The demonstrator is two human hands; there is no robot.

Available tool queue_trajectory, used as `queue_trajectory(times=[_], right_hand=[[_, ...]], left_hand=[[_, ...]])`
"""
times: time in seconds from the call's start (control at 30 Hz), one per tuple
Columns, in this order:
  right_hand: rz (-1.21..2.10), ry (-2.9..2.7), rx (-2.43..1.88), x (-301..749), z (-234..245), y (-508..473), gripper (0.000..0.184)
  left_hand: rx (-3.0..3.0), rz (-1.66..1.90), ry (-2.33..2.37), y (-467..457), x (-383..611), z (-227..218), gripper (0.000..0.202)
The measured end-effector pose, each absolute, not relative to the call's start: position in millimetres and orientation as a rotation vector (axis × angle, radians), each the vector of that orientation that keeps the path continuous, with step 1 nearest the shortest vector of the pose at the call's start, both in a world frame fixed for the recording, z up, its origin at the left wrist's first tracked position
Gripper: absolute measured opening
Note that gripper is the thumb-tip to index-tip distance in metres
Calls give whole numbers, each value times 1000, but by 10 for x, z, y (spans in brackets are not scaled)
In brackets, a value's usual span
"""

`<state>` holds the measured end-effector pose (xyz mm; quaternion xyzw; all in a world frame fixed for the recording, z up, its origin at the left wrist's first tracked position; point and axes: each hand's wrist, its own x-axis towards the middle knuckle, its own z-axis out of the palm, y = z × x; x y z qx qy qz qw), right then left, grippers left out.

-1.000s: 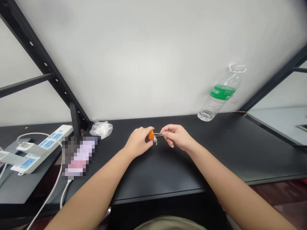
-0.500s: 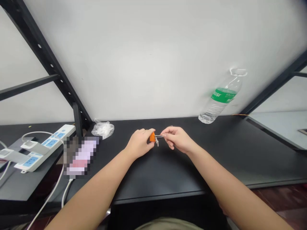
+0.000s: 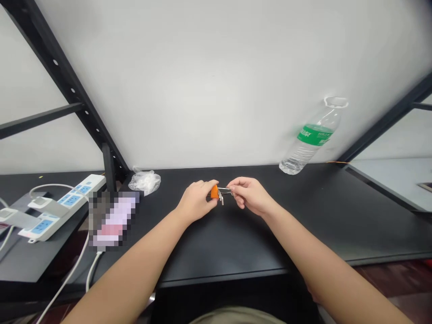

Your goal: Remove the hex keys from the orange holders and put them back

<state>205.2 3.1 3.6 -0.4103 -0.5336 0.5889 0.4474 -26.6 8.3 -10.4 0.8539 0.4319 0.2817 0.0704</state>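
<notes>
Between the thumb and fingers of my left hand is an orange hex key holder. Several silver L-shaped hex keys stick out of its right side, their short ends angled downward. My right hand pinches the end of one hex key, which reaches across from the holder. Both hands are just above the black desk, close together near its middle. The fingertips partly cover the holder and the pinched key's end.
A large clear bottle with a green label leans by the wall at right. At left lie a crumpled plastic bag, a pixelated phone with a white cable, and a white power strip. Black metal frame posts flank the black desk.
The pinched hex key now sits at a slightly different angle, apart from another key below it. My right fingers have shifted slightly; my left hand stays almost still on the holder.
</notes>
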Motion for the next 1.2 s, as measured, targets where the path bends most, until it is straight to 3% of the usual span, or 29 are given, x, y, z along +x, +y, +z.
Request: queue_trajectory(times=[0.67, 1.0, 1.13, 1.2], right_hand=[[1755, -1298, -1134, 2158, 22, 97, 29], [1531, -1039, -1052, 1820, -204, 113, 43], [1506, -1228, -1123, 1756, -175, -1, 39], [1453, -1461, -1192, 1731, -134, -83, 45]], left_hand=[[2863, 733, 1193, -33, -205, -58, 43], [2810, 740, 1401, 47, -137, -124, 41], [2787, 753, 1444, 80, -161, -160, 43], [2762, 767, 1452, 89, -193, -165, 44]])
